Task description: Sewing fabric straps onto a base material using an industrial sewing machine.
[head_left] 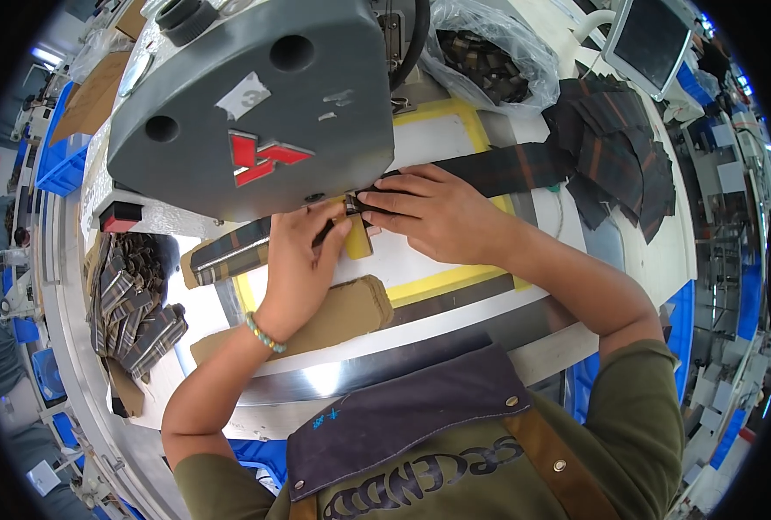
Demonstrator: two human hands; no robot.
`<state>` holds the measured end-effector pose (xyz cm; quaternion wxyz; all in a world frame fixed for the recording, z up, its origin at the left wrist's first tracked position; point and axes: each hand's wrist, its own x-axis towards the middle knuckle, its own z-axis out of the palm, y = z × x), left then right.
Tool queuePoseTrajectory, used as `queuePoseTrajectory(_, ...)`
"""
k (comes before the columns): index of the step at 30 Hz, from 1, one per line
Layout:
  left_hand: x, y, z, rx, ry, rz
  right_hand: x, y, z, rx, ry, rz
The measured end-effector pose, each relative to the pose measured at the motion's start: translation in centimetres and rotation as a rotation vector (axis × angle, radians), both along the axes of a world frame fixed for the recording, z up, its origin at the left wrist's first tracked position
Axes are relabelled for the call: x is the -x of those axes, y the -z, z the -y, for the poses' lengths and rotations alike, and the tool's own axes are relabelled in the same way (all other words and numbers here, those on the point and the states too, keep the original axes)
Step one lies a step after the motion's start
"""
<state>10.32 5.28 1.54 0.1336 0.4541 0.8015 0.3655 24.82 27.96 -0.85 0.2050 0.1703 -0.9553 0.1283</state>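
Crosswise, dark plaid strip (508, 169), right end farther.

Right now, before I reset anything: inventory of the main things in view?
Machine head: 1, grey, upper left
Dark strip: 1, black plaid, right of centre
Light strip: 1, grey plaid, left of centre
Fabric piles: 2, plaid, both sides
Bag: 1, clear, top
Cardboard: several pieces, brown, left
Tape: several strips, yellow, centre
Screen: 1, dark, upper right
Bins: several, blue, table edges
Apron: 1, purple, bottom
Left hand: 1, bare, centre
Right hand: 1, bare, on dark strip
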Motion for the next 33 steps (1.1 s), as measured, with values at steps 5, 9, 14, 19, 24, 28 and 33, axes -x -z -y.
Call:
queuePoseTrajectory(5, -1.2, -0.7, 0.8, 0.033, 0.188, -0.321, 0.0, 0.0, 0.1, -0.007, 0.004, -0.024)
queuePoseTrajectory(9, -1.0, -0.9, 0.6, 0.072, 0.271, -0.418, -0.3, -0.3, 0.1, 0.020, -0.011, -0.004)
queuePoseTrajectory(14, -1.0, -0.9, 0.3, 0.093, 0.284, -0.419, -0.2, -0.2, 0.2, 0.022, -0.019, -0.076)
queuePoseTrajectory(19, 0.9, 0.0, 1.0, 0.010, 0.309, -0.206, -0.2, 0.0, 0.2, 0.021, -0.010, -0.068)
queuePoseTrajectory(24, 0.9, 0.1, -0.1, 0.092, 0.215, -0.380, -0.1, 0.2, 0.2, 0.012, -0.014, -0.070)
queuePoseTrajectory(28, 1.2, 0.0, -0.4, 0.193, 0.239, -0.451, 0.0, 0.1, 0.2, 0.018, -0.015, -0.064)
queuePoseTrajectory(33, 2.1, 0.1, 2.5, 0.142, 0.200, -0.588, 0.0, 0.4, 0.2, 0.006, 0.003, -0.073)
